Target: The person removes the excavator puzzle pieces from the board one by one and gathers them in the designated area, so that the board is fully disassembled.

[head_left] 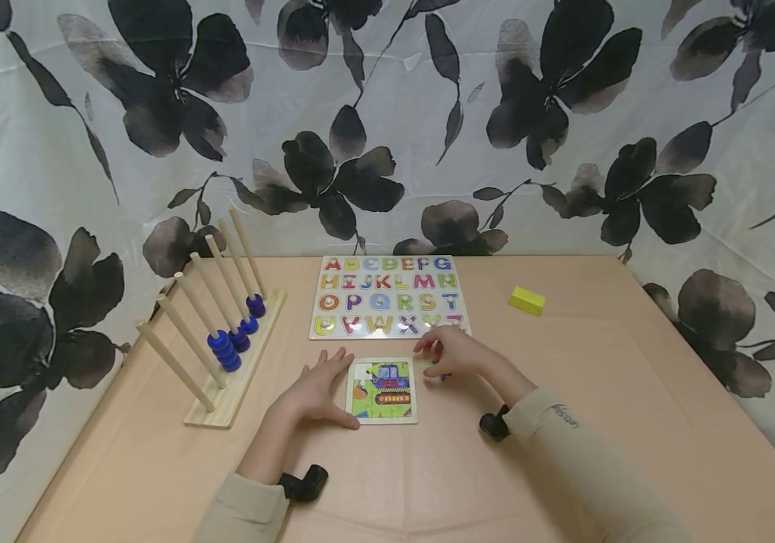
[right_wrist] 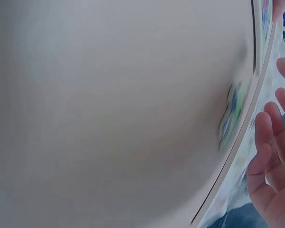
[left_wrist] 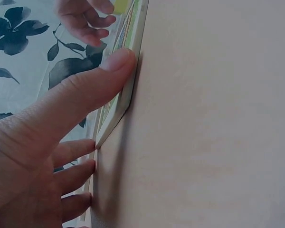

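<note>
A small square jigsaw puzzle (head_left: 387,385) with a pale frame lies on the table, showing a blue and orange tracked vehicle on green. At its left side my left hand (head_left: 319,392) has its fingers spread; the thumb (left_wrist: 116,61) rests at the frame's edge. My right hand (head_left: 456,352) hovers right of the puzzle with loosely bent fingers, near the lower right corner of the alphabet board (head_left: 315,332). Beneath it lies a loose green and blue puzzle piece (right_wrist: 233,111), mostly hidden in the head view. The right wrist view shows the fingers apart from that piece.
A wooden peg rack (head_left: 207,415) with blue and purple rings on several pegs stands at the left. A yellow block (head_left: 527,300) lies at the back right. Behind the table hangs a floral cloth (head_left: 428,113).
</note>
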### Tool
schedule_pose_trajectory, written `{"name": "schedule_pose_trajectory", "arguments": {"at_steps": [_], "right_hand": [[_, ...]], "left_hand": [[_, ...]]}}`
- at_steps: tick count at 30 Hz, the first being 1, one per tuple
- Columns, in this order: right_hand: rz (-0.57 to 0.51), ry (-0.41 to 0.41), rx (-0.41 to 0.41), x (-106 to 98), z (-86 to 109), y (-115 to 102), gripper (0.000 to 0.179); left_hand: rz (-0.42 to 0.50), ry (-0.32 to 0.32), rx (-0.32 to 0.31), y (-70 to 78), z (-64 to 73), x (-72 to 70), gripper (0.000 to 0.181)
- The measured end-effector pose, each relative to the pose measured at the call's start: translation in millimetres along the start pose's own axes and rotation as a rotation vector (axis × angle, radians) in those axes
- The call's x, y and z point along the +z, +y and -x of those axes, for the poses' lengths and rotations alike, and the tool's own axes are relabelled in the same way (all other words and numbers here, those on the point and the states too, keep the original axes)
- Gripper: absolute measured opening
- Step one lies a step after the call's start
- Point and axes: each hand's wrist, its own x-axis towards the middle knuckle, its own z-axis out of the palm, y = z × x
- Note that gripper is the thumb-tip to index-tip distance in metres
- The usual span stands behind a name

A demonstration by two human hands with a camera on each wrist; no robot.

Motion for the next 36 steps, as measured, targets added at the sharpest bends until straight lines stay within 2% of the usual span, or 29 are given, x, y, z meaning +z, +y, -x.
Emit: {"name": "schedule_pose_trajectory", "arguments": {"at_steps": [4,13,24,36], "right_hand": [[-0.021,-0.007,-0.007,8.6,-5.0,-11.7,0.032],[-0.001,-0.046,-0.086,24.6,-18.2,-26.9,0.033],[0.017,-0.083,-0.066,35.9,-32.4,-37.4,0.033],[0.225,-0.133,-0.099,41.4,-38.2,-50.3,0.025]], "left_hand": [[0.003,-0.002,-0.009,-0.5,-0.6,0.2,0.110],[0.004,-0.010,-0.013,-0.3,-1.2,0.3,0.109],[0.000,-0.009,-0.008,-1.3,-1.2,0.4,0.109],[-0.011,-0.009,-0.007,-3.6,-2.5,2.3,0.109]]}}
